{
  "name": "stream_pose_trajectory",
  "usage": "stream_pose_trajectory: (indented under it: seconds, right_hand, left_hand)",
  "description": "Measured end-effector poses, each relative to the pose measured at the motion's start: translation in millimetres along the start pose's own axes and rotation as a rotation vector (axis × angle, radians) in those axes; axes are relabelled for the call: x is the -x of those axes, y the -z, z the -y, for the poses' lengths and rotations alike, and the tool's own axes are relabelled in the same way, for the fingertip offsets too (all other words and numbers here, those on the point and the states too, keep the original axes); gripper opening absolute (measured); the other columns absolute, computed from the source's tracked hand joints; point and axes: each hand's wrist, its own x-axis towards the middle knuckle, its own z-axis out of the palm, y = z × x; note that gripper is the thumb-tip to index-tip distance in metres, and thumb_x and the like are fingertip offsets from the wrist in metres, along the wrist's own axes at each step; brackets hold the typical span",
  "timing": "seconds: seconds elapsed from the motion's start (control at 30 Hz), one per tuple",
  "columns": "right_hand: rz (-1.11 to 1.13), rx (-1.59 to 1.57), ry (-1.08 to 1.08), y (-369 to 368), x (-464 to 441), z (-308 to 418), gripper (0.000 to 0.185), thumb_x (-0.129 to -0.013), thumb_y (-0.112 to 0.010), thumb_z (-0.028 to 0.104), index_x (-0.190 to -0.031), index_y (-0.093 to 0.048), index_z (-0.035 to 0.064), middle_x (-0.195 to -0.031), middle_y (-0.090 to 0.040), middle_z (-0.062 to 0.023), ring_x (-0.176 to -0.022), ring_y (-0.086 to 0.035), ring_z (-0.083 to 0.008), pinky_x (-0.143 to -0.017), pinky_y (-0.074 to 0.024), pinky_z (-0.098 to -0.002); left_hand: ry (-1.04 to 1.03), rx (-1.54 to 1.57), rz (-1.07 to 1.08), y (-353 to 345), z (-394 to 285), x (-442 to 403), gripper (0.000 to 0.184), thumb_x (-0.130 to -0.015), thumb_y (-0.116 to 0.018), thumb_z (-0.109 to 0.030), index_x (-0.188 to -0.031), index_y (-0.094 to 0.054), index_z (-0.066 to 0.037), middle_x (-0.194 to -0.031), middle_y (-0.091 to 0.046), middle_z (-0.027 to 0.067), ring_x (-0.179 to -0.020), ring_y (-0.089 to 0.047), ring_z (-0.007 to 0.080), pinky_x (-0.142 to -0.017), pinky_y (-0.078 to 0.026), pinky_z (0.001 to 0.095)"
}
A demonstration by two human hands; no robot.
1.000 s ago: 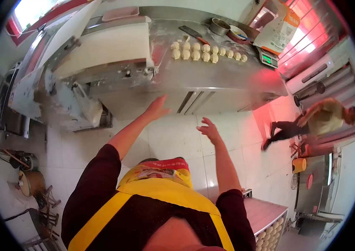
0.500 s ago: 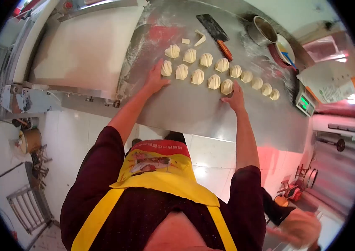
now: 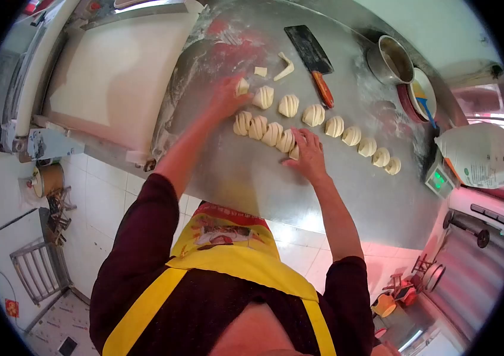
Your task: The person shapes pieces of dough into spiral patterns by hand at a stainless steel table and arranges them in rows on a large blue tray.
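Folded dough pieces with slits across their tops lie on a steel worktop in two rows. Several dough pieces of the front row sit side by side, pressed close together. At that row's right end, my right hand has its fingers and thumb curled about the last piece, largely covering it. My left hand, slightly blurred, cups the leftmost dough piece of the back row between thumb and fingers. The other back-row pieces stay spaced apart, trailing off to the right.
Beyond the rows lie a cleaver, a dough strip and a small dough square. A metal pot, a bowl, a lit scale and a white sack stand right. A dough machine borders the left.
The front-row pieces have closed up against each other, and my right hand has moved left with them. My left hand has gone from the front row to the back row's left end.
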Motion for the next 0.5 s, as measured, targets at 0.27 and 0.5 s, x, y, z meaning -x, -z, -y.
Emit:
stream_pose_trajectory:
  seconds: [0.27,0.5]
  right_hand:
    - [0.027,-0.038,0.007,1,-12,0,0.098,-0.054,-0.088,0.028,-0.14,-0.042,0.0196,-0.128,-0.046,-0.0035,-0.119,-0.044,-0.0265,-0.095,-0.0378,-0.0457]
    - [0.034,-0.044,0.051,-15,-28,3,0.09,-0.056,-0.086,0.027,-0.135,-0.046,0.0171,-0.126,-0.048,-0.0047,-0.117,-0.045,-0.027,-0.093,-0.0388,-0.0462]
  left_hand:
    - [-0.177,-0.211,-0.133,2,-17,-3,0.069,-0.073,-0.077,-0.025,-0.136,-0.049,-0.017,-0.126,-0.05,0.02,-0.117,-0.046,0.0355,-0.099,-0.039,0.043]
    - [-0.279,-0.125,0.168,-22,-33,73,0.072,-0.069,-0.079,-0.027,-0.135,-0.05,-0.02,-0.125,-0.049,0.0135,-0.115,-0.044,0.037,-0.099,-0.039,0.0462]
